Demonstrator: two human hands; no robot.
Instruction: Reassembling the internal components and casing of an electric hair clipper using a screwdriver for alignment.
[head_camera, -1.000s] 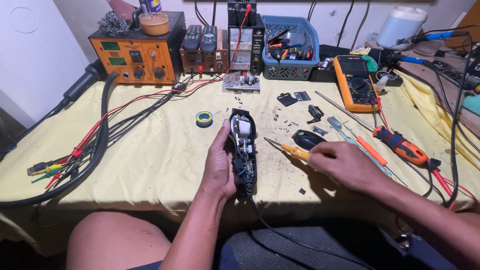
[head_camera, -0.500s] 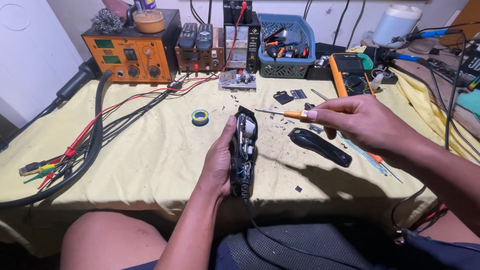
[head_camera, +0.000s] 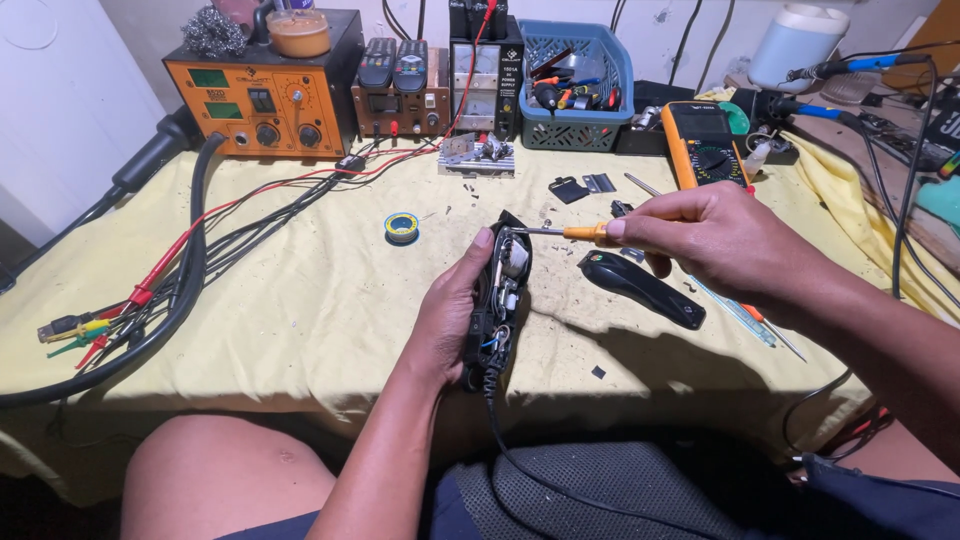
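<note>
My left hand (head_camera: 452, 318) grips an opened black hair clipper body (head_camera: 503, 292) upright over the table's front edge, its inner parts and wires exposed and its black cord hanging down. My right hand (head_camera: 705, 238) holds a small screwdriver (head_camera: 565, 232) with an orange handle. The metal tip rests at the top of the clipper's open inside. The clipper's black cover (head_camera: 640, 288) lies on the yellow cloth just below my right hand.
An orange soldering station (head_camera: 262, 96), a power supply (head_camera: 482, 68), a blue basket of tools (head_camera: 578, 86) and a yellow multimeter (head_camera: 703, 145) line the back. A solder roll (head_camera: 401, 226) lies mid-table. Cables (head_camera: 150, 290) sprawl at the left. Small parts and another screwdriver (head_camera: 750, 318) lie right.
My right hand lifted the screwdriver from the table and brought its tip across to the top of the clipper. The left hand holds the clipper as before.
</note>
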